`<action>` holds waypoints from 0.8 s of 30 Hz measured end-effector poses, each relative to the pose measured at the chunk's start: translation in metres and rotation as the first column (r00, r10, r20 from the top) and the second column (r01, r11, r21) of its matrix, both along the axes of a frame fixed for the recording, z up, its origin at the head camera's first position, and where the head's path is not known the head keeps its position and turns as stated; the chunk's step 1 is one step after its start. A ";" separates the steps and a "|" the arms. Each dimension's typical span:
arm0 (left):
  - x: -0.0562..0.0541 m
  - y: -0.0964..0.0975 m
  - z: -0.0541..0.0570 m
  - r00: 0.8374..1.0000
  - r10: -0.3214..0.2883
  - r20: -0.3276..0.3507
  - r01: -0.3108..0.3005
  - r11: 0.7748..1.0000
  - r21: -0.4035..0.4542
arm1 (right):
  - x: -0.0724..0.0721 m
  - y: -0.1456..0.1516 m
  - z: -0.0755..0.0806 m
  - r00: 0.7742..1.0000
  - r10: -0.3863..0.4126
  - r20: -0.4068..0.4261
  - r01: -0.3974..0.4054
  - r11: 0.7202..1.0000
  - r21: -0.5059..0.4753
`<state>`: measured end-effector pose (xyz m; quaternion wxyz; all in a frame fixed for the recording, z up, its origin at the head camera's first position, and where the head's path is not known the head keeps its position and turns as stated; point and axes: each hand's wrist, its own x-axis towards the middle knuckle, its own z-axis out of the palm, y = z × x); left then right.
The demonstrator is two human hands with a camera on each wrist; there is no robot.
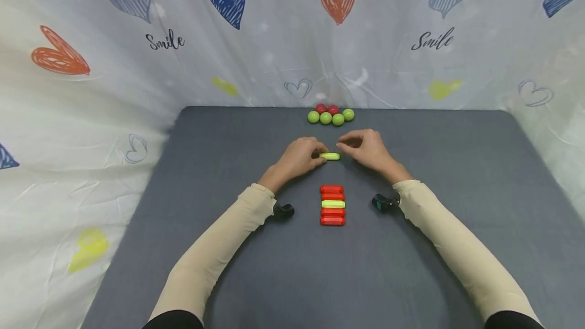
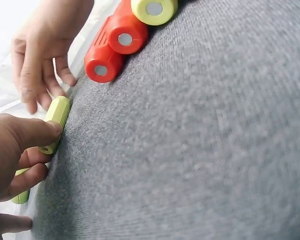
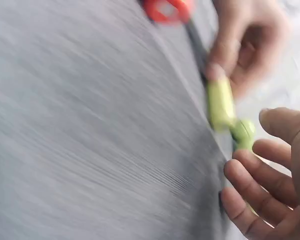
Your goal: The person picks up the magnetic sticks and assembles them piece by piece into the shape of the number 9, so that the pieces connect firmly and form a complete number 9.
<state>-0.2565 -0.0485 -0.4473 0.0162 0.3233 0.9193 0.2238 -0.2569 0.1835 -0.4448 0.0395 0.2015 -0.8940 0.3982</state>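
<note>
My left hand (image 1: 299, 158) pinches one end of a yellow-green magnetic stick (image 1: 331, 156) between thumb and fingers. The stick (image 2: 58, 112) lies low, close to the grey cloth, and its far end is free. To its right, my right hand (image 1: 365, 151) hovers with loosely bent fingers and nothing between them; a small gap separates it from the stick (image 3: 221, 107). Nearer to me lies a stacked row of sticks, several red sticks (image 1: 332, 221) with one yellow stick (image 1: 333, 204) in the middle. Grey metal discs show on their ends in the left wrist view.
Beyond the hands, several green balls (image 1: 338, 119) and two red balls (image 1: 321, 108) sit together near the table's back edge. A white curtain (image 1: 274, 39) with printed hearts hangs behind. Dark wrist cameras (image 1: 386, 203) jut inward from both sleeves above the grey table (image 1: 283, 278).
</note>
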 end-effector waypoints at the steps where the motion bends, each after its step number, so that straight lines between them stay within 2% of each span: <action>1: 0.001 -0.001 -0.001 1.000 0.000 0.000 0.000 1.000 0.002 | -0.004 0.002 0.001 1.000 -0.027 -0.003 0.027 1.000 -0.010; 5: 0.002 -0.004 -0.003 1.000 0.000 0.011 -0.001 1.000 0.020 | -0.024 0.011 0.008 0.991 -0.134 -0.006 0.134 0.991 -0.013; 9: 0.002 -0.007 -0.003 0.999 -0.003 0.033 0.002 0.999 0.038 | -0.047 0.017 0.013 0.983 -0.181 0.011 0.181 0.983 0.026; 13: 0.001 -0.007 -0.002 0.999 -0.012 0.038 0.010 0.999 0.053 | -0.066 0.021 0.012 0.986 -0.165 0.015 0.162 0.979 0.121; 16: 0.000 -0.007 -0.002 0.999 -0.023 0.037 0.021 0.998 0.064 | -0.075 0.022 0.011 0.990 -0.137 0.022 0.131 0.974 0.184; 24: 0.000 -0.006 0.000 0.999 -0.025 0.031 0.022 0.997 0.074 | -0.087 0.022 0.006 0.997 -0.055 -0.051 0.067 0.964 0.258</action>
